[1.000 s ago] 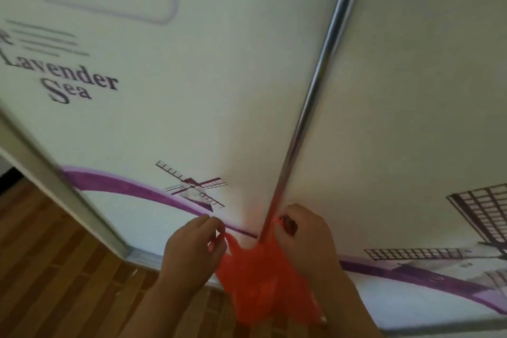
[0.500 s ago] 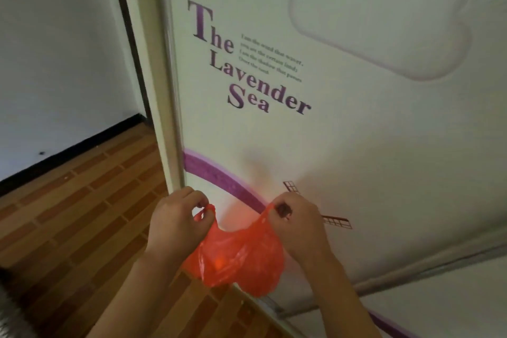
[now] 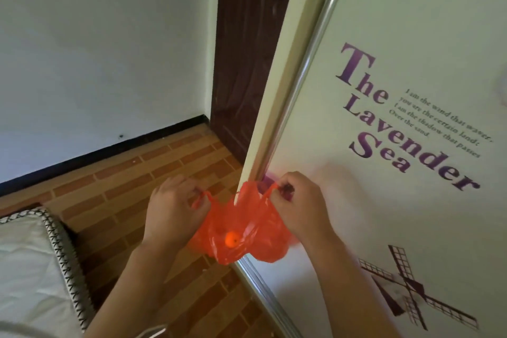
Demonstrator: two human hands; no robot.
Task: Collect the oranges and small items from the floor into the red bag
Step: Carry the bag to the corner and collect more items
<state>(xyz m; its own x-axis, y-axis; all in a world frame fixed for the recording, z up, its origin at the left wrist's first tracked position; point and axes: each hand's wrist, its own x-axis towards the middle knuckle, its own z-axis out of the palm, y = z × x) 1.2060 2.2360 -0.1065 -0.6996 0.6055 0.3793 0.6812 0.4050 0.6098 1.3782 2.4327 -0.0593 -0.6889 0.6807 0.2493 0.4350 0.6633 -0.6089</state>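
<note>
Thin red plastic carrier bag (image 3: 241, 230): hangs in mid-air, mouth stretched open between two hands, above the floor's edge where it meets the wardrobe. One small round orange (image 3: 231, 239) visible inside at the bottom; other contents cannot be told. Left hand (image 3: 175, 208) pinches the left handle loop; right hand (image 3: 299, 203) pinches the right loop. Change: half a second ago the mouth sagged narrower; now it is pulled wider, and the view has swung left, showing more floor. Judged: bag readied for further loading or checking. Brown brick-patterned floor (image 3: 131, 189): open room to the left and far. Near left, white cushion with black stitched border (image 3: 33, 263). Right, white sliding wardrobe door with purple lettering (image 3: 397, 145), just behind the bag. Far, dark brown door (image 3: 247, 49).
</note>
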